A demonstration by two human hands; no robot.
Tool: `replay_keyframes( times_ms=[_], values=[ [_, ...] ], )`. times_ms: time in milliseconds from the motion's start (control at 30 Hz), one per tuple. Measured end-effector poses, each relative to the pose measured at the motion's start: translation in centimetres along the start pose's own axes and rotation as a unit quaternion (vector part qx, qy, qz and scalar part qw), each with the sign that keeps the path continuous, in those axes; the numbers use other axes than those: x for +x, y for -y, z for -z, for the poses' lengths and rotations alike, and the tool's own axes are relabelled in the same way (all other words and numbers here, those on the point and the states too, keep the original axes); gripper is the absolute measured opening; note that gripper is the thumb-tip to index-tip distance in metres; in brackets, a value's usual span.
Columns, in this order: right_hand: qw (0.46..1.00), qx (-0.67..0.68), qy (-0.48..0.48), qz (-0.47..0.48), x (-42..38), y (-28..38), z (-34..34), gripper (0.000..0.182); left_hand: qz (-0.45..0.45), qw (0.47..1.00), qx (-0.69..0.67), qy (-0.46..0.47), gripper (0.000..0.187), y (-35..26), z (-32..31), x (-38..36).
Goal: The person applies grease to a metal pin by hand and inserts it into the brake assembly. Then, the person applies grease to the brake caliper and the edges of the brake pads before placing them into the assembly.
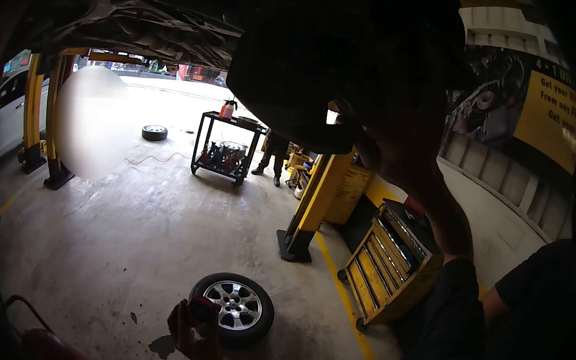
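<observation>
My left hand (pixel 195 338) is low in the view, its fingers closed around a small round dark piece (pixel 202 310) with a reddish edge, whose kind I cannot make out. Behind it on the floor lies a wheel (pixel 239 304) with a silver alloy rim. My right hand (pixel 394 143) is raised at the underside of a large dark car part (pixel 293 82). Deep shadow hides most of its fingers and any grip they have. Overhead stretches the car's underbody (pixel 146 26).
A yellow tool cabinet (pixel 381 263) stands right, beside a lift post (pixel 313 201). Farther back are a black cart (pixel 221 154), a person's legs (pixel 275 156) and another wheel (pixel 154 132). Another sleeve (pixel 537 278) shows at the right edge; a hose (pixel 27 303) lies lower left.
</observation>
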State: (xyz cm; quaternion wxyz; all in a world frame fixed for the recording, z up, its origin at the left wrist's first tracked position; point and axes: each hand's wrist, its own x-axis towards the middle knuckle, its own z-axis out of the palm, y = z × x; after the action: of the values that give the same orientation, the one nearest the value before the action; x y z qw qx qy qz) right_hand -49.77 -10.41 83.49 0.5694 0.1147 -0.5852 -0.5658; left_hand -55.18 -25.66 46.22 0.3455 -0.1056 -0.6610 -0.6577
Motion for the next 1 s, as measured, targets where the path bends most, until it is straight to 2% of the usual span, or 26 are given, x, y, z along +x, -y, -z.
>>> replay_keyframes(
  times_ms=[167, 267, 333, 467, 533, 567, 633, 667, 733, 767, 833, 867, 933, 1000],
  values=[
    [0.999, 0.023, -0.039, 0.015, 0.8, 0.0, -0.7, 0.053, -0.017, 1.0, 0.022, -0.003, 0.055, 0.2, -0.2, 0.0],
    [0.997, -0.001, -0.055, 0.059, 2.0, -0.7, -1.7, 0.052, 0.006, 1.0, 0.01, -0.002, 0.055, 0.2, -0.5, -0.3],
    [0.988, -0.071, -0.054, 0.123, 2.0, -1.6, -2.3, 0.045, 0.002, 1.0, 0.013, 0.001, 0.055, 0.3, -0.4, -0.3],
    [0.99, -0.04, -0.024, 0.132, 1.5, -1.8, -1.6, 0.049, -0.007, 1.0, 0.002, 0.001, 0.056, -0.1, -0.6, -0.3],
    [0.997, 0.029, -0.032, 0.06, 2.5, -1.4, -0.2, 0.051, -0.021, 1.0, 0.01, 0.004, 0.056, -0.2, -0.8, -0.2],
    [0.997, 0.028, -0.03, 0.059, 2.2, -1.8, -0.7, 0.051, -0.033, 0.999, 0.017, 0.005, 0.057, -0.2, -0.8, -0.2],
    [0.984, -0.036, -0.136, 0.107, 1.3, -3.0, -2.6, 0.052, -0.025, 1.0, 0.016, 0.008, 0.057, -0.4, -0.6, -0.2],
    [0.984, -0.035, -0.136, 0.106, 0.7, -3.3, -2.4, 0.052, -0.017, 1.0, 0.015, 0.007, 0.057, -0.5, -0.6, -0.2],
    [0.991, -0.081, -0.07, 0.086, -0.6, -3.2, -1.3, 0.051, -0.015, 1.0, 0.019, 0.002, 0.057, -0.4, -0.3, -0.3],
    [0.991, -0.079, -0.071, 0.085, -1.0, -2.9, -1.0, 0.051, -0.015, 1.0, 0.022, -0.002, 0.057, -0.3, -0.2, -0.4],
    [0.999, 0.027, -0.008, 0.037, -1.5, -2.0, -0.4, 0.053, 0.002, 1.0, 0.015, -0.001, 0.059, -0.3, 0.1, -0.5],
    [0.999, 0.03, -0.009, 0.036, -1.9, -1.7, -0.1, 0.053, 0.02, 1.0, 0.006, -0.002, 0.06, -0.3, 0.2, -0.5],
    [0.997, 0.046, 0.063, -0.017, -3.3, -1.1, -0.1, 0.05, 0.008, 1.0, 0.02, -0.002, 0.06, -0.2, 0.3, -1.0],
    [0.998, 0.015, 0.044, -0.045, -5.4, -1.2, 0.0, 0.05, 0.01, 0.999, 0.042, -0.012, 0.06, 0.4, 1.1, -2.1]
  ],
)
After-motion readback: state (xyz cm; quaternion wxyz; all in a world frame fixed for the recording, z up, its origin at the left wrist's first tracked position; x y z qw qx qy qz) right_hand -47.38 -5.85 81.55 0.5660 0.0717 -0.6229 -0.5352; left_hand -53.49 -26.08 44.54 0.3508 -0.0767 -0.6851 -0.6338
